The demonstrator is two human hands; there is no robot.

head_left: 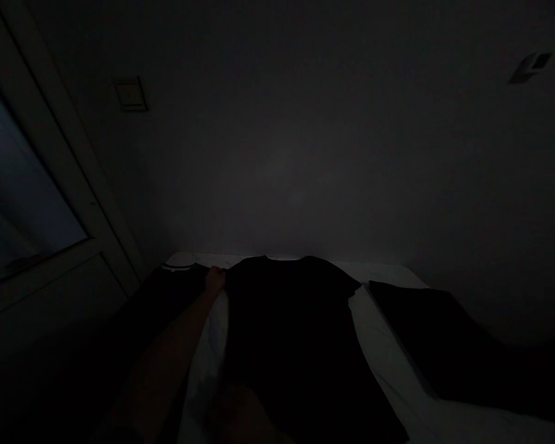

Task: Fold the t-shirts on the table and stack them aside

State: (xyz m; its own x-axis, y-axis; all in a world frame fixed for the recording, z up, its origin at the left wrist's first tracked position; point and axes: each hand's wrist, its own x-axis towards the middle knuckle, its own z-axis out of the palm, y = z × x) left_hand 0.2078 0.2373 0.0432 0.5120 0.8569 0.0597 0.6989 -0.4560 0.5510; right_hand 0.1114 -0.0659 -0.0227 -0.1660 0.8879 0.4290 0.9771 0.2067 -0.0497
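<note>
A pale wall (305, 135) fills most of the view, and the room is very dim. On it are a small square wall plate (130, 94) towards the left and a small angled fitting (530, 66) high on the right. A glazed door (32, 172) with a light frame stands at the far left.

A bed (388, 345) with a white sheet runs from the bottom of the view to the wall, its far edge just beside the wall. A dark pillow (425, 333) lies along the bed's right side. Towards the far left corner of the bed lies a dark cloth (171, 296) with a pale striped edge; it is too dark to tell whether this is a separate piece or part of the shirt.

A black T-shirt (291, 320) lies flat in the middle of the bed, its collar near the far edge and its body running toward the near edge.

The left hand (215, 279) reaches in from the lower left, its fingers curled and touching the shirt's left shoulder. The light is too poor to tell whether they have hold of the cloth. The right hand (238, 413) is a dim shape at the near edge, over the shirt, and its grip cannot be made out.
</note>
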